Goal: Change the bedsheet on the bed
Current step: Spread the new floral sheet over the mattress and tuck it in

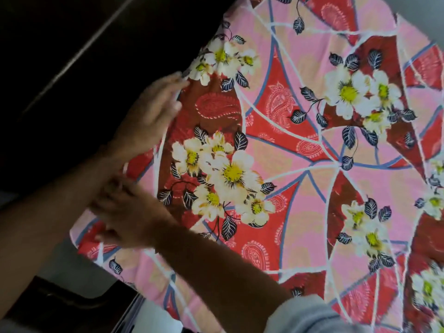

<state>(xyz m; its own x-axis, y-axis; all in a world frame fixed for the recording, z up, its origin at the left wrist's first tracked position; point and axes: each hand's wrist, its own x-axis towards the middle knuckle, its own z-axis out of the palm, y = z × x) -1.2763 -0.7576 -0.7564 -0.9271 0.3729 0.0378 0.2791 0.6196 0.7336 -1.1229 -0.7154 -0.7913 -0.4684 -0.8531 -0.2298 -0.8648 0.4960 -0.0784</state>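
Note:
A bedsheet (300, 164) printed in red and pink with white flowers and dark leaves lies spread over the bed and fills the right of the head view. My left hand (151, 111) lies flat on the sheet's left edge, its fingers straight and pointing up toward a flower cluster. My right hand (127, 212), reaching in from a grey sleeve (310, 316) at the bottom, rests on the sheet edge lower down and crosses over my left forearm. It is blurred, and its fingers look stretched toward the edge.
A dark surface with a pale diagonal strip (79, 51) runs along the sheet's left side. Dark furniture (67, 301) and a pale patch of floor (79, 267) sit at the bottom left. Something white (156, 318) shows below the sheet's edge.

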